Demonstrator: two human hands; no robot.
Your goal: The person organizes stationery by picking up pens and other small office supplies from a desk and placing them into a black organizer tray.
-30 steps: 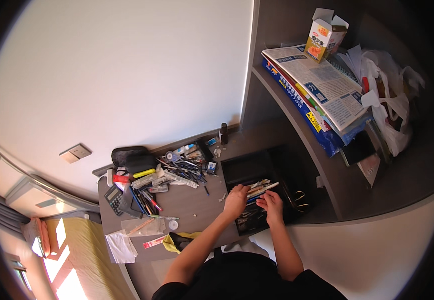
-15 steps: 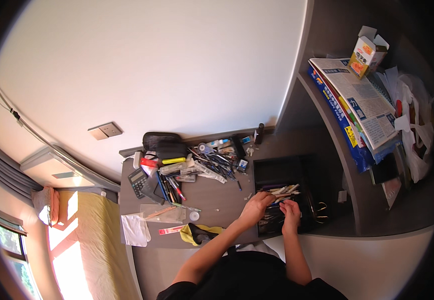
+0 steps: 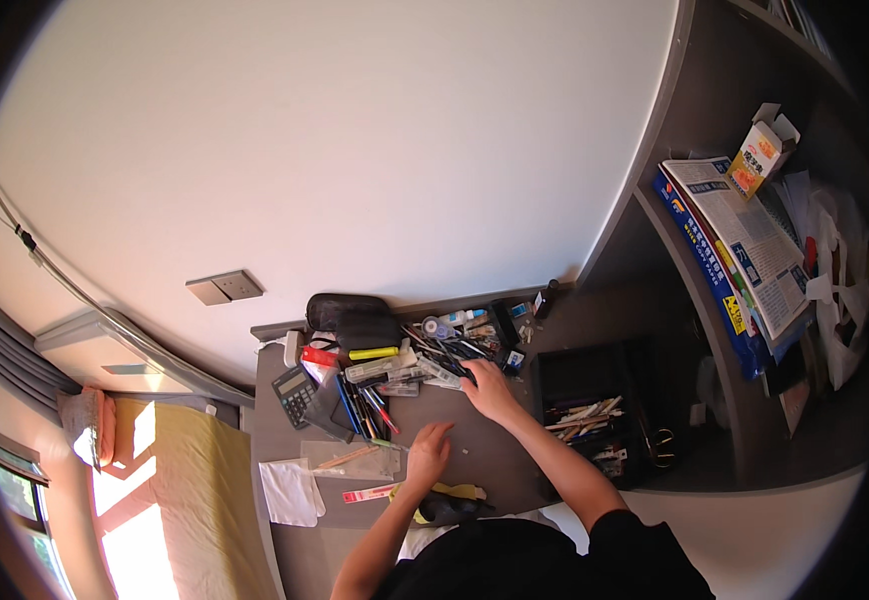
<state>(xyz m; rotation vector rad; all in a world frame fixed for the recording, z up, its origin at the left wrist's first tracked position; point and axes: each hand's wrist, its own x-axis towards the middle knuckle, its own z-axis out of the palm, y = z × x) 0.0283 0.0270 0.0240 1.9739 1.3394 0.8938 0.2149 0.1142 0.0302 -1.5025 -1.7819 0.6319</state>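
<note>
Toward the desk's (image 3: pixel 490 450) back edge, my right hand (image 3: pixel 492 392) is at the heap of pens (image 3: pixel 467 350); I cannot tell whether its fingers grip one. Nearer the front edge, my left hand (image 3: pixel 429 457), fingers loosely bent and apart, is near the yellow-and-black pouch (image 3: pixel 468 491).

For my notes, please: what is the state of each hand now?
Left hand: loosely open, nothing seen in it.
Right hand: at the pen pile; grip cannot be told.
</note>
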